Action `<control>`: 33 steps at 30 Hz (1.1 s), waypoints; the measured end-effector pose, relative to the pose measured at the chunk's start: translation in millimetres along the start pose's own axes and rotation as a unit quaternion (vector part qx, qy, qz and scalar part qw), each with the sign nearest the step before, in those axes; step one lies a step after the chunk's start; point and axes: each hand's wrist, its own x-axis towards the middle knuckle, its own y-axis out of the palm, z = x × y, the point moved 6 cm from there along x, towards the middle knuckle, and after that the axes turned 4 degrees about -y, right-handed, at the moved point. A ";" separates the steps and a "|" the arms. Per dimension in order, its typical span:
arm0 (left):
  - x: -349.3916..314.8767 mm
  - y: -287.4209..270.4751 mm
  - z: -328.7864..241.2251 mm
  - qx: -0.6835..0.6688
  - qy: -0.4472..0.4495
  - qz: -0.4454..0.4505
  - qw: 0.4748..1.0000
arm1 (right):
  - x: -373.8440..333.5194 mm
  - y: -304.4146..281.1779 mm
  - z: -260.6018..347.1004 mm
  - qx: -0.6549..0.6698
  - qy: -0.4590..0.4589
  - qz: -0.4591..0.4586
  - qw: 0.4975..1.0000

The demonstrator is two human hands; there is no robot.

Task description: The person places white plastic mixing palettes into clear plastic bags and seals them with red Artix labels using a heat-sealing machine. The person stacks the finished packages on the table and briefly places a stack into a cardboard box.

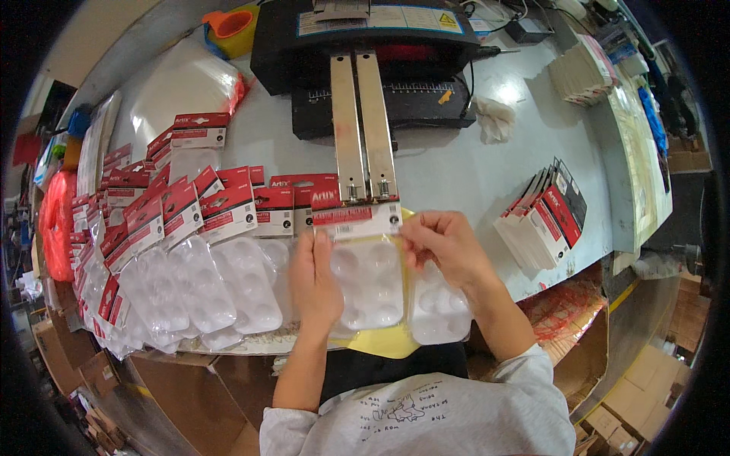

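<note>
A white plastic paint palette with round wells is in front of me, with a red and white header card across its top. My left hand grips its left side, thumb on the card. At the card's right edge my right hand is closed in a pinch; its fingers are slightly blurred. The card's upper edge meets the ends of two metal arms from a black machine. A second white palette lies below my right hand. Something yellow and flat shows underneath.
Many carded palettes overlap on the left. A stack of folded header cards stands right, another stack farther back. Clear plastic bags lie back left, near yellow and orange scoops. A crumpled tissue sits beside the machine.
</note>
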 end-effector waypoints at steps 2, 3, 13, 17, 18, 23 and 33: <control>14.8 9.1 -5.5 -0.026 0.050 0.018 0.998 | 14.5 -5.4 0.7 0.010 -0.032 -0.044 0.998; 20.9 12.0 -5.2 -0.032 0.046 0.021 0.998 | 18.8 -6.6 1.2 0.046 -0.053 -0.034 0.997; 6.5 7.4 14.8 0.011 0.022 0.042 0.999 | -3.1 -11.8 27.5 -0.103 -0.089 -0.081 0.987; -40.4 -59.4 -41.6 0.297 0.168 -0.038 0.939 | -80.5 -97.1 105.2 -0.377 -0.210 -0.354 0.830; -41.7 -105.5 -35.1 0.056 -0.016 -0.176 0.983 | -92.4 -122.0 112.4 -0.400 -0.193 -0.358 0.821; -23.5 -166.3 -111.2 0.466 0.175 -0.356 0.791 | -99.8 -176.4 86.2 -0.516 -0.220 -0.248 0.789; -22.0 13.9 6.6 0.504 0.261 -0.027 0.823 | -105.7 -180.6 87.5 -0.459 -0.183 -0.327 0.806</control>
